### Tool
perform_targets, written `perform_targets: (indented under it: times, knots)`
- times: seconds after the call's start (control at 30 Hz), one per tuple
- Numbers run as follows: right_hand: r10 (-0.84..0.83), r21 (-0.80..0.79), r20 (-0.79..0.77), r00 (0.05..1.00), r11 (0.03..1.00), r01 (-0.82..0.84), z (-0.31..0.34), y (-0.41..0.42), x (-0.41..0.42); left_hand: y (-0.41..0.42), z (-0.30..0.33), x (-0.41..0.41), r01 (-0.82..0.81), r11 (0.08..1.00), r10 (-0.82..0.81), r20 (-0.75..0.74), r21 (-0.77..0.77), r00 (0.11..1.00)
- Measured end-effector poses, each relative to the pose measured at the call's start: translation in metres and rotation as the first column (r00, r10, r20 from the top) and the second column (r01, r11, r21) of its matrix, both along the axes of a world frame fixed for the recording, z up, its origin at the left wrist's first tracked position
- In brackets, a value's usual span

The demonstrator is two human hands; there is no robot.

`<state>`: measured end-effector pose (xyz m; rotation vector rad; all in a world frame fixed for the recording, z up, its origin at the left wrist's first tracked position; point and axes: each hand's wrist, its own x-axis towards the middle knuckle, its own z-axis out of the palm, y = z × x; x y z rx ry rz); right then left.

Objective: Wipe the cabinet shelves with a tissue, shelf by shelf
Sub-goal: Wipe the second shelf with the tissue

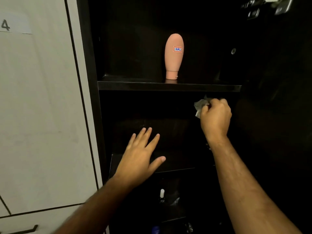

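A dark open cabinet fills the middle of the view. Its upper shelf (135, 86) carries a peach bottle (173, 56) standing cap down, labelled 17AC. My right hand (215, 115) grips a crumpled white tissue (200, 105) in the compartment just under that shelf, near its right side. My left hand (143, 154) is spread flat with straight fingers over the middle shelf (177, 168), at its front left. The shelf surfaces are very dark and hard to make out.
A white cabinet door (38, 115) with a paper marked 4 stands at the left. Below the middle shelf a small bottle with a white cap (162, 194) sits in shadow. A metal hinge (282, 5) shows at the top right.
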<state>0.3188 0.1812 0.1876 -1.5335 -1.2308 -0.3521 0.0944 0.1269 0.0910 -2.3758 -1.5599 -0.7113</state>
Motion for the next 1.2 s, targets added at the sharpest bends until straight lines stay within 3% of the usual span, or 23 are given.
perform_targets:
  times: [0.1, 0.2, 0.4, 0.57, 0.67, 0.77, 0.83, 0.9, 0.97, 1.03, 1.1, 1.2]
  knots:
    - [0.000, -0.033, -0.012, 1.000, 0.999, 0.000, 0.007, 0.019, -0.011, 0.008, -0.009, 0.004, 0.050, 0.996, -0.051, -0.015, -0.075, 0.999]
    - [0.074, 0.047, -0.034, 0.997, 0.996, -0.073, 0.009, 0.031, -0.023, 0.013, -0.020, 0.001, 0.093, 0.985, -0.094, -0.002, -0.149, 0.996]
    - [0.192, 0.000, 0.401, 0.896, 0.978, -0.210, -0.036, 0.018, -0.043, 0.015, -0.031, -0.005, 0.171, 0.970, -0.168, 0.032, -0.175, 0.985]
    - [0.219, -0.172, 0.429, 0.876, 0.972, -0.159, -0.087, 0.006, -0.029, 0.012, -0.033, -0.008, 0.221, 0.958, -0.215, 0.052, -0.181, 0.975]
    - [0.087, -0.217, 0.296, 0.951, 0.976, -0.021, -0.068, 0.012, -0.015, 0.013, -0.034, -0.008, 0.235, 0.957, -0.232, 0.039, -0.172, 0.972]
    - [-0.122, -0.133, 0.156, 0.980, 0.981, 0.144, -0.017, 0.017, -0.012, 0.013, -0.034, -0.008, 0.234, 0.958, -0.234, 0.019, -0.166, 0.972]
    - [-0.183, -0.046, 0.156, 0.971, 0.980, 0.192, 0.005, 0.021, -0.021, 0.012, -0.033, -0.008, 0.234, 0.959, -0.233, 0.025, -0.162, 0.972]
    - [-0.124, -0.055, 0.168, 0.978, 0.989, 0.135, 0.002, 0.028, -0.034, 0.013, -0.032, -0.009, 0.235, 0.959, -0.233, 0.032, -0.158, 0.972]
    - [-0.015, -0.138, 0.079, 0.997, 0.990, 0.026, -0.021, 0.032, -0.042, 0.013, -0.031, -0.009, 0.239, 0.960, -0.238, 0.024, -0.149, 0.971]
    - [0.093, -0.219, -0.117, 0.989, 0.969, -0.117, -0.051, 0.028, -0.050, 0.013, -0.032, -0.010, 0.240, 0.960, -0.240, 0.019, -0.144, 0.971]
    - [0.190, -0.253, -0.339, 0.921, 0.925, -0.284, -0.076, 0.021, -0.055, 0.012, -0.033, -0.010, 0.235, 0.960, -0.236, 0.014, -0.152, 0.972]
    - [0.116, -0.351, -0.620, 0.776, 0.843, -0.407, -0.094, 0.013, -0.060, 0.012, -0.034, -0.010, 0.240, 0.957, -0.237, 0.040, -0.164, 0.971]
